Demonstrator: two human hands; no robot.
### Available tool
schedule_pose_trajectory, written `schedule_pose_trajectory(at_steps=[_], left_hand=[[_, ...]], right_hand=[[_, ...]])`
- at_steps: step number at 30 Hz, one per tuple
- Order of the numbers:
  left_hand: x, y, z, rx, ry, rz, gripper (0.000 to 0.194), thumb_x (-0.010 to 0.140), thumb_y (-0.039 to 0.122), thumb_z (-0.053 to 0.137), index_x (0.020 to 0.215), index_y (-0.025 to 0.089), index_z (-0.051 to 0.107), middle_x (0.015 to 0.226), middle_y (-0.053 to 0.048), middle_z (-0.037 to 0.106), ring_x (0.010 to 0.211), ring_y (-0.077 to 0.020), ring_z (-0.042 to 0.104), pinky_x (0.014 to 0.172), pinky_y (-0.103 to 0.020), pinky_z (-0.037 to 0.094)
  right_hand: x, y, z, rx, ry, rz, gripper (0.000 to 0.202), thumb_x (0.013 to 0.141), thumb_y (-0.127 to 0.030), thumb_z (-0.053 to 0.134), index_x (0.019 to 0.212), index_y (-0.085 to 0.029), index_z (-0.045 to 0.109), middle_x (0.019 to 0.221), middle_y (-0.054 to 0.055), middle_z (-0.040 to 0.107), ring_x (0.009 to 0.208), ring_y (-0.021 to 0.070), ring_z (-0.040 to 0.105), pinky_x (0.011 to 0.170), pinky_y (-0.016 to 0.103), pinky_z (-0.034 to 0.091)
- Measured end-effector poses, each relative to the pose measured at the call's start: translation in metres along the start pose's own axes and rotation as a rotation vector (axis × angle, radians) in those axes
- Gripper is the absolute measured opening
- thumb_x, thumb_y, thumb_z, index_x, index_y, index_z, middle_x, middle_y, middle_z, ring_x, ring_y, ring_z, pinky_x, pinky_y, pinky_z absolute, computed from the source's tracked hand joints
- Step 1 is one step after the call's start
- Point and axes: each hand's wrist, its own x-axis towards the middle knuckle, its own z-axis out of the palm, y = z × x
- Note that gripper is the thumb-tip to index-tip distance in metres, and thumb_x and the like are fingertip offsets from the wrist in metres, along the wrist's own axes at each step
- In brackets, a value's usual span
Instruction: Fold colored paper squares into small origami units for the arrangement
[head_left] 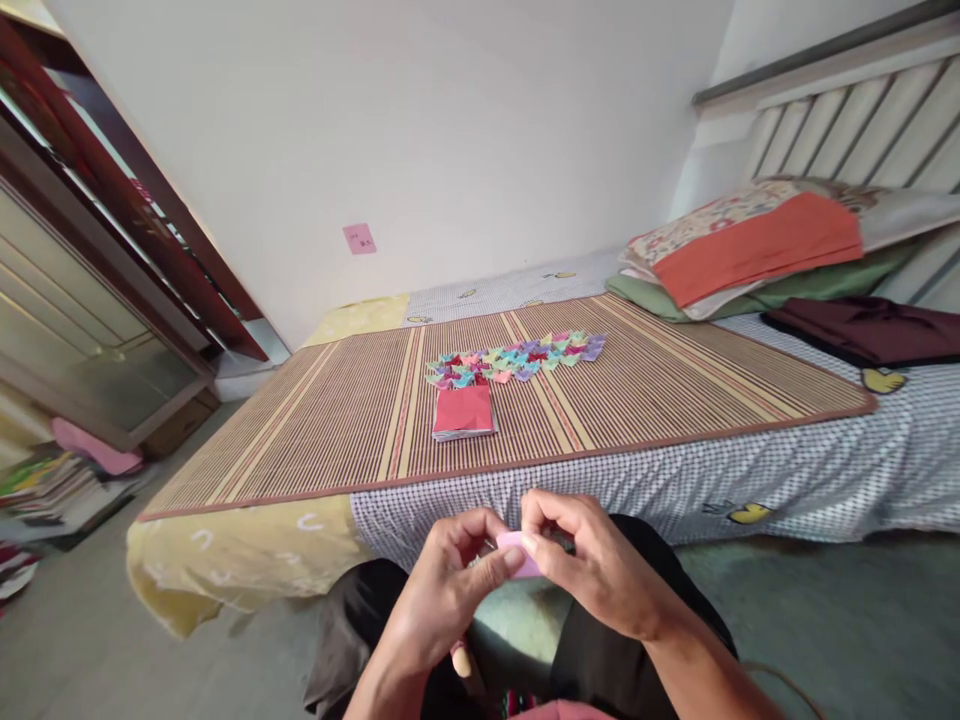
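Between my two hands, above my lap, is a small folded piece of pink paper. My left hand pinches its left side with thumb and fingers. On the other side my right hand grips the upper right part, thumb pressed on the paper. The fingers cover much of the sheet, so its full folded shape is hidden. Ahead on the bamboo mat lies a stack of square paper with a red sheet on top. Just behind the stack, several small folded paper pieces in many colours stand in rows.
The mat covers a bed with a checked sheet hanging over its front edge. Pillows and a dark folded cloth lie at the right. A pink note is on the wall. Books are stacked at the left.
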Motion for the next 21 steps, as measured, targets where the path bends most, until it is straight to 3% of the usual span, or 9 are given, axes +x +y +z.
schedule_pose_trajectory(at_steps=[3, 9, 12, 18, 21], left_hand=[[-0.001, -0.003, 0.0, -0.001, -0.035, 0.01, 0.037, 0.081, 0.046, 0.087, 0.076, 0.016, 0.066, 0.071, 0.001, 0.055, 0.069, -0.0139, 0.045, 0.064, -0.026, 0.033], [0.005, -0.017, 0.015, -0.325, 0.302, 0.084, 0.031, 0.086, 0.041, 0.082, 0.073, 0.017, 0.067, 0.071, 0.0, 0.059, 0.067, -0.0143, 0.046, 0.068, -0.026, 0.038], [0.008, -0.019, 0.02, -0.481, 0.305, 0.085, 0.033, 0.08, 0.04, 0.086, 0.068, 0.017, 0.066, 0.069, 0.001, 0.056, 0.067, -0.0138, 0.045, 0.069, -0.026, 0.039], [0.005, -0.018, 0.022, -0.402, 0.236, 0.115, 0.029, 0.082, 0.036, 0.086, 0.07, 0.016, 0.068, 0.071, -0.002, 0.064, 0.072, -0.0155, 0.052, 0.074, -0.027, 0.043], [0.004, -0.018, 0.026, -0.435, 0.275, 0.142, 0.029, 0.081, 0.035, 0.087, 0.071, 0.017, 0.067, 0.072, -0.001, 0.065, 0.074, -0.0156, 0.055, 0.077, -0.026, 0.045]], right_hand=[[0.001, 0.003, -0.006, 0.005, -0.079, 0.02, 0.035, 0.095, -0.038, 0.067, 0.069, -0.021, 0.05, 0.063, -0.006, 0.043, 0.061, 0.012, 0.038, 0.055, 0.026, 0.03], [0.003, 0.005, 0.006, 0.01, -0.024, 0.009, 0.023, 0.094, -0.029, 0.066, 0.076, -0.02, 0.058, 0.07, -0.003, 0.055, 0.068, 0.0138, 0.048, 0.063, 0.026, 0.039], [0.002, 0.005, 0.014, -0.007, 0.054, -0.009, 0.025, 0.099, -0.03, 0.06, 0.077, -0.02, 0.057, 0.071, -0.002, 0.057, 0.068, 0.0148, 0.052, 0.064, 0.026, 0.041], [0.001, 0.005, 0.01, -0.049, 0.081, -0.082, 0.03, 0.103, -0.033, 0.054, 0.075, -0.022, 0.052, 0.067, -0.004, 0.052, 0.063, 0.0135, 0.048, 0.06, 0.027, 0.037], [0.001, 0.005, 0.009, -0.019, 0.105, -0.081, 0.03, 0.103, -0.034, 0.056, 0.077, -0.021, 0.053, 0.069, -0.003, 0.053, 0.063, 0.0135, 0.05, 0.06, 0.026, 0.039]])
